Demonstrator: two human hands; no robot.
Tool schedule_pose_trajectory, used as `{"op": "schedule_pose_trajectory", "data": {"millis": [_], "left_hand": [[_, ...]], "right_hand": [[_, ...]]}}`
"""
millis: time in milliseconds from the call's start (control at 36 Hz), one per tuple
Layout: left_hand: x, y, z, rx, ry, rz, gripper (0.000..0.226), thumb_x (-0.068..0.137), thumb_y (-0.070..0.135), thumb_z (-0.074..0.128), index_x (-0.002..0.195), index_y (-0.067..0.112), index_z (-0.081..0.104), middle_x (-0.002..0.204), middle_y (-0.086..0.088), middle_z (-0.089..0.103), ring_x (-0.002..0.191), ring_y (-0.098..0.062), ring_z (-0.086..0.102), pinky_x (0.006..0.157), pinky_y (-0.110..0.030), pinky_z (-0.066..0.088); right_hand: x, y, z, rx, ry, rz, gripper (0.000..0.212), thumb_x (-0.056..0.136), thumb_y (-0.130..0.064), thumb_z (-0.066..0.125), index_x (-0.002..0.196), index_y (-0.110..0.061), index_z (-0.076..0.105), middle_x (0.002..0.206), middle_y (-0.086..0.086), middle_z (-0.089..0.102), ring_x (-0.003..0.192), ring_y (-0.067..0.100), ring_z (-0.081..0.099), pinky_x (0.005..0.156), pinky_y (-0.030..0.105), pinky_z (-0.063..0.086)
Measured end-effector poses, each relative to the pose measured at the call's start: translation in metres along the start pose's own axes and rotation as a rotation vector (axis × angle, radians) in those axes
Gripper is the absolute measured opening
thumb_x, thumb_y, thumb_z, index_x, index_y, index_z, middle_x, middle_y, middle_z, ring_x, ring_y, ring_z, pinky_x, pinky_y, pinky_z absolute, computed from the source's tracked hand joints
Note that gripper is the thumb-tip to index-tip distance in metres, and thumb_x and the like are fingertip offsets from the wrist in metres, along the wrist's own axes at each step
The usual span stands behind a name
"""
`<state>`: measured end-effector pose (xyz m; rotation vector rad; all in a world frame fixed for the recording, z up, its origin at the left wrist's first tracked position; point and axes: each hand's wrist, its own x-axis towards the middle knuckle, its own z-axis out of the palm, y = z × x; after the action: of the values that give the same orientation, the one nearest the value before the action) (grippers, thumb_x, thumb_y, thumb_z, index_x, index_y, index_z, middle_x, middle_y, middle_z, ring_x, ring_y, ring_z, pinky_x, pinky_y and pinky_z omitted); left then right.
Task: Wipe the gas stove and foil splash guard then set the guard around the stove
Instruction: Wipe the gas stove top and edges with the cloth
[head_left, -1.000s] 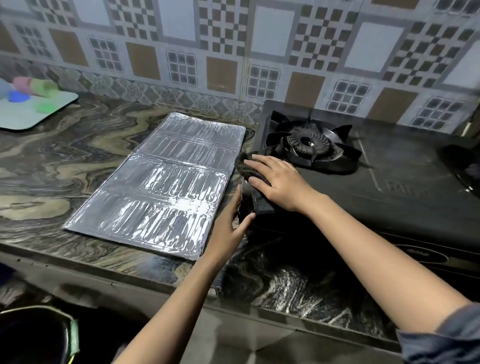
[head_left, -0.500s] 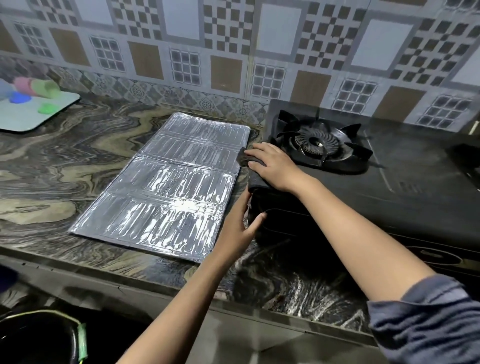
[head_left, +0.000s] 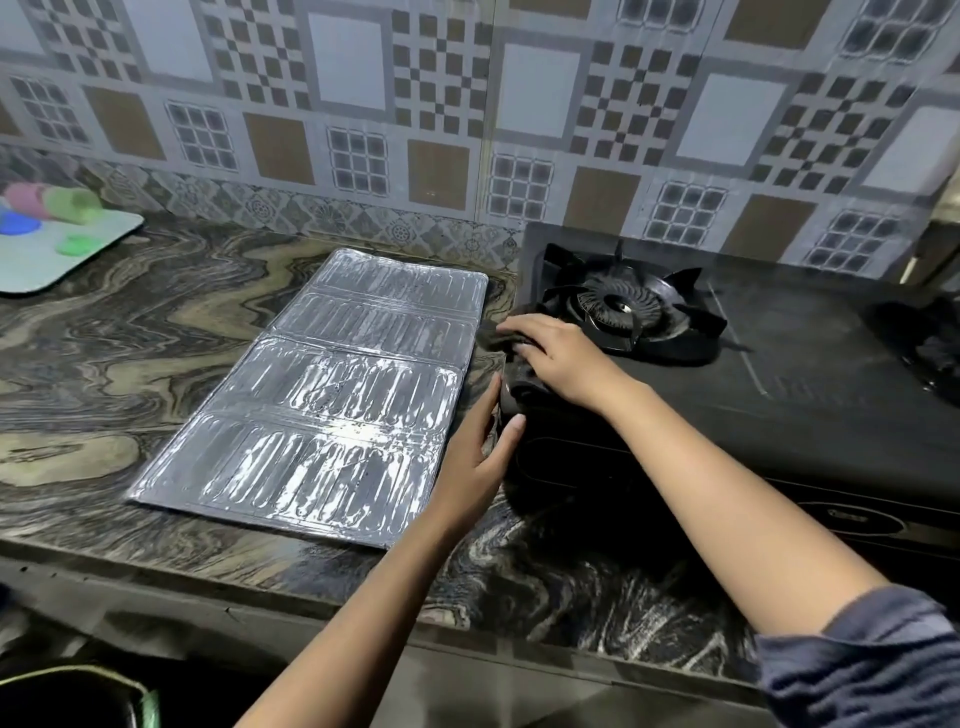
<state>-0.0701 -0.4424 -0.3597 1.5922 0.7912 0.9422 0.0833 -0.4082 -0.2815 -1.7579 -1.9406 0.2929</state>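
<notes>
Stove wipe in progress at left edge
Your right hand (head_left: 558, 358) has slid the dark cloth (head_left: 519, 382) back along the gas stove (head_left: 810, 395); left hand (head_left: 480, 462) open, bracing its corner; foil splash guard (head_left: 332, 395) still flat on worktop (head_left: 104, 364), unwiped

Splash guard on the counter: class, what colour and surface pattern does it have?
The splash guard is shiny silver foil, embossed with rows of oblong ridges; the head view shows it.

A marbled brown-and-black stone countertop (head_left: 119, 358) fills the lower view. At ten o'clock a pale tray (head_left: 62, 260) rests on it, bearing a pink cup (head_left: 23, 200), a green cup (head_left: 72, 204), a blue lid (head_left: 20, 224) and a green lid (head_left: 77, 245). From nine to three o'clock runs a patterned tile wall (head_left: 467, 104).
</notes>
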Motion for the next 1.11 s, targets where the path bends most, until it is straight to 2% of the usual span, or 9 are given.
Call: {"op": "schedule_pose_trajectory", "data": {"millis": [194, 333, 444, 583, 667, 778, 861, 917, 1111], "left_hand": [[0.006, 0.005, -0.002, 0.010, 0.010, 0.017, 0.056, 0.093, 0.035, 0.048, 0.145, 0.025, 0.031, 0.149, 0.013, 0.035, 0.135, 0.003, 0.033, 0.115, -0.036, 0.032], [0.014, 0.007, -0.001, -0.001, 0.031, 0.019, 0.056, 0.091, 0.046, 0.047, 0.142, 0.024, 0.037, 0.144, 0.007, 0.044, 0.134, -0.007, 0.040, 0.111, -0.044, 0.035], [0.017, 0.011, 0.000, -0.016, 0.048, 0.013, 0.052, 0.091, 0.039, 0.048, 0.140, 0.021, 0.040, 0.141, 0.005, 0.048, 0.131, -0.006, 0.044, 0.110, -0.043, 0.037], [0.024, 0.014, 0.001, 0.031, 0.028, -0.015, 0.061, 0.086, 0.051, 0.048, 0.141, 0.025, 0.036, 0.143, 0.007, 0.044, 0.132, -0.005, 0.041, 0.111, -0.042, 0.036], [0.029, 0.018, 0.002, 0.036, 0.023, -0.032, 0.060, 0.088, 0.043, 0.049, 0.143, 0.022, 0.033, 0.147, 0.007, 0.039, 0.134, -0.003, 0.037, 0.114, -0.033, 0.031], [0.042, 0.018, 0.008, 0.059, 0.077, -0.035, 0.054, 0.094, 0.026, 0.052, 0.143, 0.018, 0.032, 0.143, 0.011, 0.037, 0.130, 0.003, 0.034, 0.098, 0.004, 0.026], [0.045, 0.016, 0.013, 0.084, 0.121, -0.031, 0.057, 0.092, 0.028, 0.054, 0.143, 0.021, 0.032, 0.140, 0.015, 0.037, 0.129, 0.005, 0.033, 0.093, 0.009, 0.024], [0.048, 0.013, 0.016, 0.098, 0.150, -0.026, 0.057, 0.092, 0.027, 0.055, 0.143, 0.021, 0.033, 0.142, 0.014, 0.038, 0.129, 0.005, 0.034, 0.095, 0.007, 0.024], [0.049, 0.009, 0.022, 0.115, 0.247, -0.030, 0.054, 0.089, 0.030, 0.059, 0.139, 0.024, 0.041, 0.134, 0.019, 0.045, 0.111, 0.028, 0.040, 0.092, 0.004, 0.030]], "right_hand": [[-0.026, 0.010, -0.013, 0.026, 0.018, -0.080, 0.032, 0.088, 0.000, 0.052, 0.118, -0.005, 0.060, 0.123, 0.010, 0.060, 0.116, 0.016, 0.052, 0.099, 0.002, 0.026], [-0.049, 0.016, -0.019, 0.027, 0.073, -0.076, 0.039, 0.081, 0.002, 0.050, 0.118, -0.004, 0.060, 0.121, 0.012, 0.060, 0.114, 0.017, 0.052, 0.100, 0.005, 0.028], [-0.055, 0.016, -0.019, 0.053, 0.161, -0.030, 0.041, 0.081, 0.007, 0.051, 0.120, -0.005, 0.060, 0.120, 0.011, 0.061, 0.113, 0.019, 0.055, 0.099, 0.006, 0.031], [-0.044, 0.009, -0.025, 0.129, 0.362, -0.031, 0.041, 0.081, 0.008, 0.052, 0.118, -0.008, 0.062, 0.116, 0.010, 0.063, 0.109, 0.016, 0.056, 0.095, 0.000, 0.032], [-0.025, 0.007, -0.043, 0.183, 0.433, -0.022, 0.041, 0.084, 0.007, 0.050, 0.120, -0.010, 0.060, 0.120, 0.004, 0.062, 0.112, 0.008, 0.052, 0.095, -0.001, 0.030], [0.018, 0.016, -0.070, 0.204, 0.474, -0.017, 0.036, 0.089, 0.002, 0.049, 0.122, -0.010, 0.058, 0.124, 0.005, 0.060, 0.114, 0.008, 0.051, 0.095, 0.002, 0.033], [0.052, 0.027, -0.077, 0.172, 0.442, 0.024, 0.034, 0.091, -0.002, 0.049, 0.123, -0.009, 0.058, 0.126, 0.010, 0.059, 0.119, 0.020, 0.053, 0.099, 0.018, 0.035], [0.074, 0.035, -0.076, 0.134, 0.380, 0.032, 0.034, 0.090, -0.001, 0.049, 0.122, -0.007, 0.058, 0.127, 0.013, 0.058, 0.120, 0.025, 0.052, 0.099, 0.020, 0.034], [0.122, 0.054, -0.055, -0.089, -0.033, 0.114, 0.033, 0.094, -0.008, 0.044, 0.124, -0.015, 0.056, 0.130, 0.014, 0.053, 0.119, 0.031, 0.048, 0.095, 0.033, 0.037]]}}
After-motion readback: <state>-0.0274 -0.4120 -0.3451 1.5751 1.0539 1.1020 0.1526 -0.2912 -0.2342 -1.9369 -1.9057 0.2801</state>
